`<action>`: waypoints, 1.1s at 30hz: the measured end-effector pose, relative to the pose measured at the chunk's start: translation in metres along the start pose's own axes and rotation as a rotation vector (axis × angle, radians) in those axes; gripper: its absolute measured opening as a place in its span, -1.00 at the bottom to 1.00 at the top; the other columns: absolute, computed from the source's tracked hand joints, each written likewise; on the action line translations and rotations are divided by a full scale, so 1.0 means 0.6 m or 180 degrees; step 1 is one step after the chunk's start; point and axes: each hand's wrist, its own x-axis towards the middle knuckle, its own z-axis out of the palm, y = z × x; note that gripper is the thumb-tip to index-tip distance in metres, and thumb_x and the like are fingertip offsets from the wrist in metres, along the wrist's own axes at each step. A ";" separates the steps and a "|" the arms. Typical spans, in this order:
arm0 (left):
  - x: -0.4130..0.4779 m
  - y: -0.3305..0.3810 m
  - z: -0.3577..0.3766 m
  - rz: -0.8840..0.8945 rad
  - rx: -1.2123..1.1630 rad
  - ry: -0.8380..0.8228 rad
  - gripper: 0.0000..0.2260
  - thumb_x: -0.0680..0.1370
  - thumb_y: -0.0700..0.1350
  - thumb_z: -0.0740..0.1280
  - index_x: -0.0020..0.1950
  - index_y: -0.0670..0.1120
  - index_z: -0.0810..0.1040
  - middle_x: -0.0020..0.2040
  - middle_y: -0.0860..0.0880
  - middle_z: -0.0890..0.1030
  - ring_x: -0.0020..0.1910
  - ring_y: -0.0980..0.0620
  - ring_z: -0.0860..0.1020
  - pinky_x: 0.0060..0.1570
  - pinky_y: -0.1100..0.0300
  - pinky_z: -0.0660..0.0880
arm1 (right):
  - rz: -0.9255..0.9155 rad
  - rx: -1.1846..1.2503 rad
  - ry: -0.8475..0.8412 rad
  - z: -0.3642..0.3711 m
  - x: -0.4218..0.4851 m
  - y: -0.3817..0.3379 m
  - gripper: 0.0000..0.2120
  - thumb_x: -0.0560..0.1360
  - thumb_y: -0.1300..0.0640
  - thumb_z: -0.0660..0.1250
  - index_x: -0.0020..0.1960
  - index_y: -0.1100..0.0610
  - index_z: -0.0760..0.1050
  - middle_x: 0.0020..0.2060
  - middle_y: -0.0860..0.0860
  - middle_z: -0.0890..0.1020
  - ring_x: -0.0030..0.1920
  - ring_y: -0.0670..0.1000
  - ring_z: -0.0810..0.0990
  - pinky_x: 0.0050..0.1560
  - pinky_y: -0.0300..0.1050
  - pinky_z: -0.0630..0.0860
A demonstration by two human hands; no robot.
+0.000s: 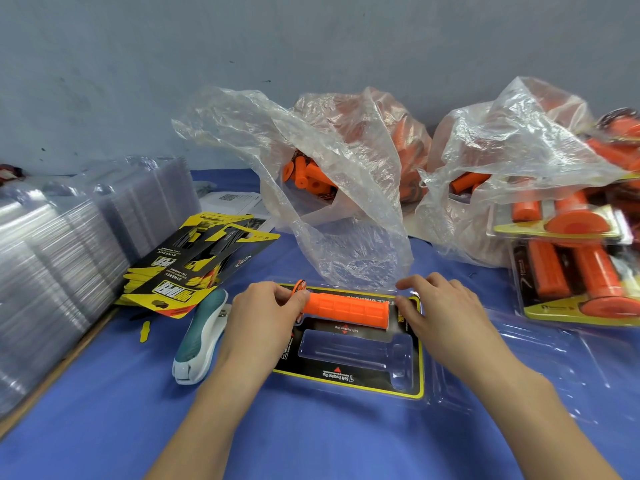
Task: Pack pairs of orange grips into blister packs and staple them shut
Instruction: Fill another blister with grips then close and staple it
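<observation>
Seating step: the left hand (266, 315) pinches the orange grip (346, 308) over the blister pack's (346, 380) far cavity, the right hand (441, 306) curls beside it, hold unclear; next, fill the near cavity.

We're reading card in open pack (381, 384), all print upside down to us: "1 Soft Traction Top" along near edge, "Soft Traction Top" between cavities, large "2" at left. "FULL DIAMOND" is showing at far edge, partly hidden behind grip (346, 310).

We're reading card stack (194, 271), also inverted: "PRO TAPER" in yellow box, "SYNERGY" with "FULL DIAMOND" above it. One card is showing "1" beside line too small to read.

White sheet (239, 199) is carrying QR code. Its print is too small for us.

Finished pack (540, 308) is showing slanted "1"; rest is blurring out.
</observation>
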 end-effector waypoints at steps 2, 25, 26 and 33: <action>-0.001 0.001 -0.001 0.0000 0.0021 -0.0002 -0.71 0.54 0.15 0.35 -0.36 0.11 0.55 -0.36 0.08 0.65 -0.27 0.18 0.56 -0.31 0.20 0.39 | -0.0002 -0.0026 0.0003 0.000 0.001 -0.001 -0.68 0.64 -0.13 0.08 0.35 -0.15 0.38 0.12 -0.04 0.52 0.14 0.10 0.46 0.16 -0.02 0.33; -0.003 -0.002 0.008 -0.0004 0.0457 -0.0223 -0.75 0.60 0.22 0.22 0.06 0.06 0.49 -0.10 0.12 0.57 -0.08 0.06 0.52 -0.31 0.18 0.33 | -0.0050 0.0067 0.0032 -0.001 0.001 0.000 -0.68 0.64 -0.13 0.10 0.36 -0.15 0.37 0.06 -0.05 0.49 0.11 0.07 0.45 0.16 -0.05 0.32; -0.002 -0.003 0.008 -0.0023 0.0400 -0.0219 -0.74 0.60 0.22 0.21 0.05 0.05 0.50 -0.09 0.11 0.60 -0.06 0.04 0.54 -0.27 0.16 0.36 | -0.0054 0.0060 0.0042 -0.001 0.001 0.000 -0.68 0.64 -0.12 0.10 0.36 -0.15 0.38 0.05 -0.05 0.49 0.10 0.08 0.45 0.15 -0.05 0.32; 0.002 -0.003 0.005 -0.0082 0.0239 -0.0109 -0.78 0.62 0.17 0.18 0.01 0.06 0.49 -0.14 0.10 0.60 0.02 -0.05 0.56 -0.06 0.07 0.48 | -0.0012 0.0126 0.0008 -0.004 0.000 0.001 -0.68 0.64 -0.12 0.07 0.34 -0.12 0.41 0.08 -0.02 0.55 0.11 0.12 0.48 0.14 -0.01 0.34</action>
